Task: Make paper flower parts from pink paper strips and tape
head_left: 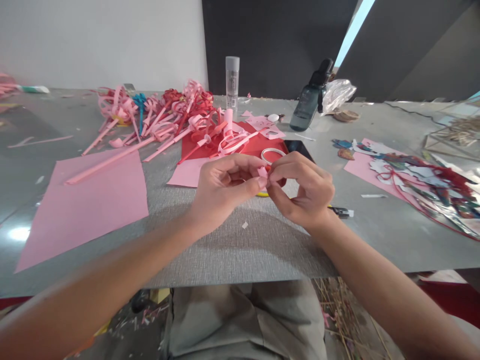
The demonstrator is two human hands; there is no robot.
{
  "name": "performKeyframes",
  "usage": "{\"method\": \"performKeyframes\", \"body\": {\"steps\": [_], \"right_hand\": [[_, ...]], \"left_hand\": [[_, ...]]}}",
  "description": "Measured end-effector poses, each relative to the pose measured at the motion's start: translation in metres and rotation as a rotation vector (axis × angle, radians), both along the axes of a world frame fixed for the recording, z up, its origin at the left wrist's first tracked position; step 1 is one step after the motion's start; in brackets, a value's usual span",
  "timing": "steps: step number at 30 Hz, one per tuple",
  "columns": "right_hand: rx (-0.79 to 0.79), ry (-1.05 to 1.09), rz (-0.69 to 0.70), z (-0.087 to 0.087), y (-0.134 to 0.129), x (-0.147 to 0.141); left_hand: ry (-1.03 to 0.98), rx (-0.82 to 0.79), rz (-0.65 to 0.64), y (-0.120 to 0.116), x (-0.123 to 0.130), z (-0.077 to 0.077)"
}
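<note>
Between my two hands, above the table, is a small piece of pink paper (263, 172). My left hand (228, 187) pinches it between thumb and fingers. From the other side, the fingertips of my right hand (300, 186) are closed on the same pink paper. Just behind the hands lies a white-edged roll of tape (272, 155) on red paper (240, 145). Partly covered by my right wrist is a dark cutter knife (340, 212). A bit of something yellow shows below my fingertips, mostly hidden.
Pink and red curled paper flowers (161, 115) are heaped at the back left. A pink sheet (90, 200) lies on the left. Behind stand a clear glue tube (232, 82) and a dark bottle (307, 102). Colourful scraps and red string (420, 175) cover the right side.
</note>
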State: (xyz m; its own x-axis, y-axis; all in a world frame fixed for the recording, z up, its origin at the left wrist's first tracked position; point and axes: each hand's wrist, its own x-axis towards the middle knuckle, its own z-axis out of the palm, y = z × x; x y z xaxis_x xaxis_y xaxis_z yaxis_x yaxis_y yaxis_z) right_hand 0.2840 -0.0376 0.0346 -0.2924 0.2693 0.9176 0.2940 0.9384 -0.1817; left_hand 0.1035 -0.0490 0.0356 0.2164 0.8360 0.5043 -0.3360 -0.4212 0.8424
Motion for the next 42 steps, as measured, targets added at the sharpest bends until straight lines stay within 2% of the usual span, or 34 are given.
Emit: {"method": "performKeyframes", "body": {"steps": [8,12,14,17,20,23,32,42], "right_hand": [[-0.025,-0.015,0.023,0.000,0.000,0.000],[-0.079,0.077,0.014,-0.001,-0.004,-0.003],[-0.188,0.172,0.013,0.000,-0.009,-0.005],[-0.463,0.265,0.057,0.006,-0.014,-0.006],[-0.744,0.266,0.185,0.014,-0.013,-0.006],[-0.895,0.270,0.287,0.018,-0.010,-0.006],[-0.963,0.215,0.261,0.017,-0.007,-0.006],[-0.894,0.142,0.148,0.010,-0.009,-0.008]], "left_hand": [[0.002,-0.007,0.003,0.002,0.000,-0.001],[0.052,0.032,0.054,-0.001,-0.001,0.000],[0.084,0.074,0.085,-0.003,-0.002,0.001],[0.135,0.143,0.134,-0.006,-0.003,0.002],[0.179,0.215,0.192,-0.006,-0.004,0.000],[0.216,0.256,0.223,-0.003,-0.005,-0.001],[0.309,0.335,0.239,0.002,-0.008,-0.002],[0.376,0.430,0.266,0.004,-0.008,-0.003]]}}
